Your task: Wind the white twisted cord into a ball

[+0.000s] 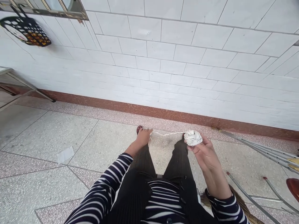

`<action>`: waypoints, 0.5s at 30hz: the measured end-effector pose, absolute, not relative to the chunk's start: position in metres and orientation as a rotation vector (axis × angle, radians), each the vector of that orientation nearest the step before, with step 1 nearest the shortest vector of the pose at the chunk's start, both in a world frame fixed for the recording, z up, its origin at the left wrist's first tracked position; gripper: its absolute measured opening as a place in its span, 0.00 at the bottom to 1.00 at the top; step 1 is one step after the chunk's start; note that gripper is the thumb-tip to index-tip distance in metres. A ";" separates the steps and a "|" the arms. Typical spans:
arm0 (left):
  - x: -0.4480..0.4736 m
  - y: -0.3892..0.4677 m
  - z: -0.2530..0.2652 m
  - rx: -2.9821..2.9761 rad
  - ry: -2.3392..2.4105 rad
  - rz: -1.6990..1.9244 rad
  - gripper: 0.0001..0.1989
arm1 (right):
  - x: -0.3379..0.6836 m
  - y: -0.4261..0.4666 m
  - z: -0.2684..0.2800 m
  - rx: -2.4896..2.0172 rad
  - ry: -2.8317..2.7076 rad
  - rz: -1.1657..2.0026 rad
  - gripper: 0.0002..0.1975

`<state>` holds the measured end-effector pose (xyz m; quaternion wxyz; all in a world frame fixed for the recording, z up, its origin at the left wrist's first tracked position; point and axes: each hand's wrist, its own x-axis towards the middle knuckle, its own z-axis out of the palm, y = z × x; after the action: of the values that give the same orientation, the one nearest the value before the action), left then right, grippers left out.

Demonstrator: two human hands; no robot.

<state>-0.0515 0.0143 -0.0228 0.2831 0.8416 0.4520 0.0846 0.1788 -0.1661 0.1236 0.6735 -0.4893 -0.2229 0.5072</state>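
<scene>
A ball of white string is gripped in my right hand, thumb and fingers around its side. From it a loose strand of the string sags slightly across to my left hand. The fingers of that hand are closed at the strand's end, with the index finger pointing along it. Both hands are held above my legs, well apart from each other. Below the strand, the floor between my feet shows a small speckled patch.
A white tiled wall with a red-brown skirting stands ahead. To the right are folded metal legs and a tubular stool frame. A metal rack stands left; a patterned bag hangs above. A white paper lies on the floor.
</scene>
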 end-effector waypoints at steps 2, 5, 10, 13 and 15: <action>-0.037 0.008 -0.008 2.188 1.127 0.354 0.23 | 0.170 -0.159 0.120 -1.115 -0.519 1.176 0.19; -0.008 -0.020 0.016 2.066 0.747 0.618 0.26 | 0.156 -0.149 0.117 -1.150 -0.584 1.237 0.20; 0.024 -0.054 0.032 1.805 0.634 0.733 0.10 | 0.152 -0.143 0.114 -1.208 -0.626 1.221 0.20; 0.018 -0.050 0.025 1.824 0.655 0.666 0.16 | 0.162 -0.144 0.109 -1.224 -0.539 1.214 0.20; 0.008 -0.043 0.012 1.934 0.681 0.569 0.16 | 0.170 -0.146 0.107 -1.213 -0.457 1.234 0.20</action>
<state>0.0080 -0.0425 0.0116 0.4854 0.7947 0.2797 0.2337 0.1697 -0.1458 0.1065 0.6257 -0.5288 -0.1993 0.5378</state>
